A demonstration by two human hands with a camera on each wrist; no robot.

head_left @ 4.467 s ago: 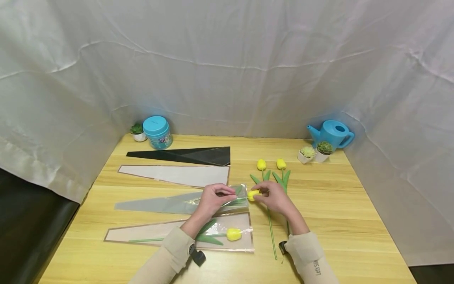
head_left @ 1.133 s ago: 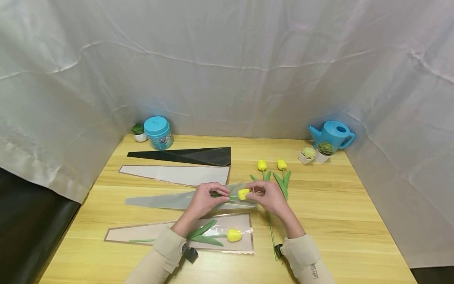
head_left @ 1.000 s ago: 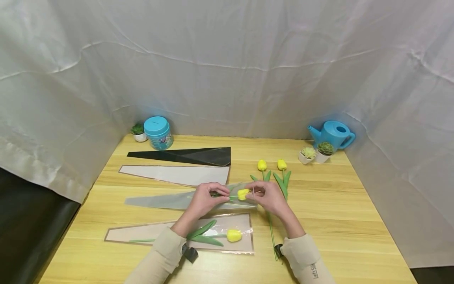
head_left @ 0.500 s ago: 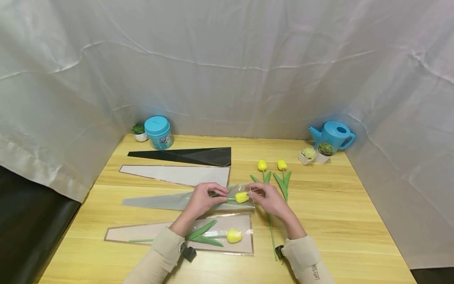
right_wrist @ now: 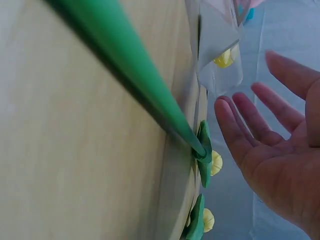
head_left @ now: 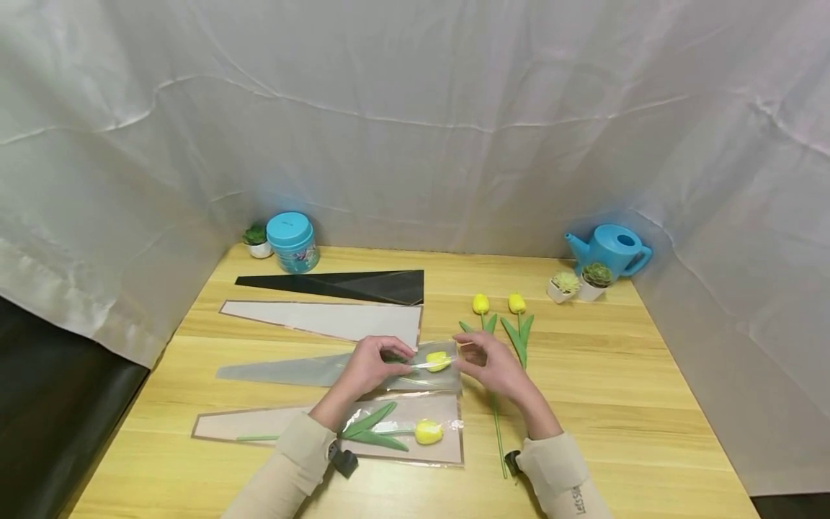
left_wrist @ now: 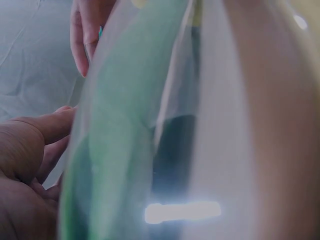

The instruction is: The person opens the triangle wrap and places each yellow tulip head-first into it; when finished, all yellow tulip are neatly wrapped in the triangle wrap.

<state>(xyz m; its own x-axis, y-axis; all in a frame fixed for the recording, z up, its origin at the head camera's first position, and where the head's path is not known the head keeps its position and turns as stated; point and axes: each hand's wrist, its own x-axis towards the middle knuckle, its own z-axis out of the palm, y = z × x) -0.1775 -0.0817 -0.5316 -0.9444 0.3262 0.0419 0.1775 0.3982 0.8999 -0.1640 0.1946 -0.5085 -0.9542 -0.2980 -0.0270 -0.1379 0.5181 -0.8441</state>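
Observation:
A yellow artificial tulip (head_left: 437, 361) lies inside a grey, clear-fronted flower sleeve (head_left: 279, 369), its head near the sleeve's wide right end. My left hand (head_left: 378, 362) holds the sleeve around the stem, thumb and fingers bent together; its grip is partly hidden. Green leaves (left_wrist: 125, 100) show through the film in the left wrist view. My right hand (head_left: 496, 366) is beside the sleeve's mouth. In the right wrist view its fingers (right_wrist: 272, 107) are spread, apart from the film, with nothing between them.
Nearer me lies a pinkish sleeve (head_left: 441, 404) with another tulip (head_left: 428, 432). Behind are a white sleeve (head_left: 324, 317) and a black sleeve (head_left: 337, 285). Two loose tulips (head_left: 480, 304) lie right. A blue jar (head_left: 292, 241), watering can (head_left: 609, 249) and small potted plants (head_left: 564, 285) stand behind.
The tulip head has gone from outside the sleeve's mouth to inside it, moving left. My right hand has let go of the tulip and film and spread its fingers.

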